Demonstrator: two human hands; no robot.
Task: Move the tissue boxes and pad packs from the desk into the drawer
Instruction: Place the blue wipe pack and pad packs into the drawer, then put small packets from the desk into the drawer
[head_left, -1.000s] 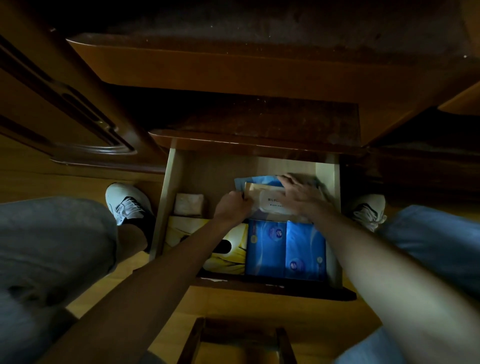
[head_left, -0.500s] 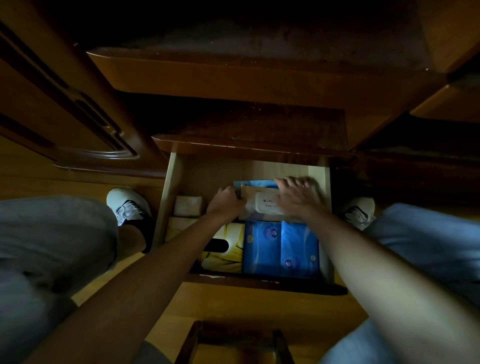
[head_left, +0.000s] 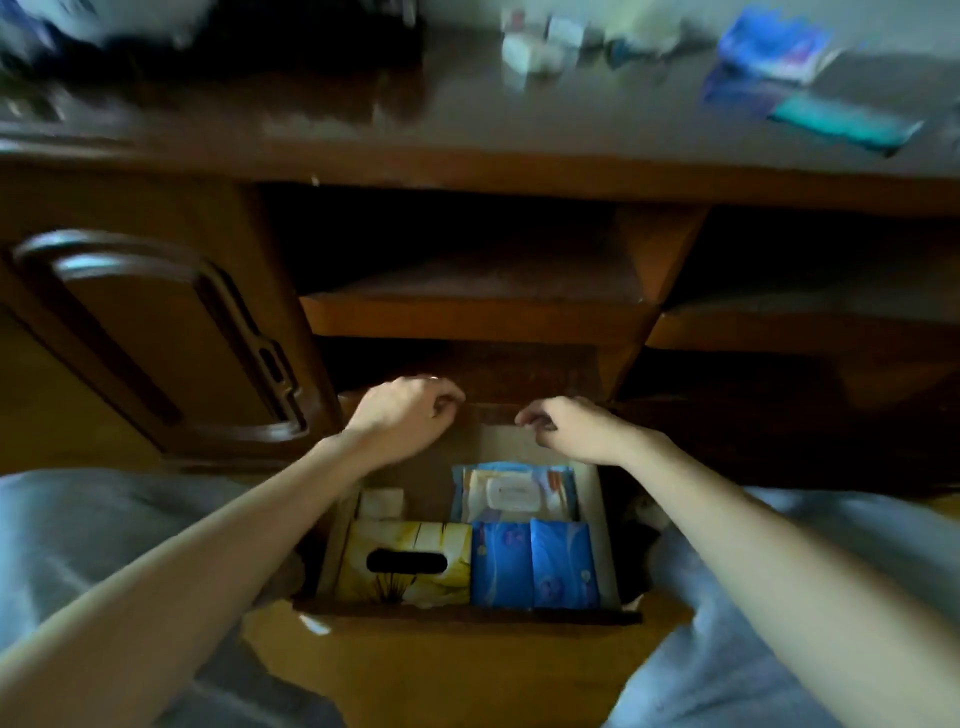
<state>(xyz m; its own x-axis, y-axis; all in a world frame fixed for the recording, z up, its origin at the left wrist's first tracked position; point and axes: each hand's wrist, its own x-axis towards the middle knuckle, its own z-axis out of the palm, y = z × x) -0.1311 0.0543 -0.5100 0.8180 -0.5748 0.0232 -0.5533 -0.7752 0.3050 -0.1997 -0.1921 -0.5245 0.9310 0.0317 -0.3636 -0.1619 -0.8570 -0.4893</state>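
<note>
Both hands are out of the drawer now: half a second ago they were pressing the wipes pack down at the back, and now the left hand and right hand hover above it, fingers loosely curled, gripping nothing. Below the hands that pack lies flat, with the yellow tissue box and two blue pad packs nearer the person. The view has swung up to the bench, where blurred blue packs wait far beyond the right hand, likely next.
</note>
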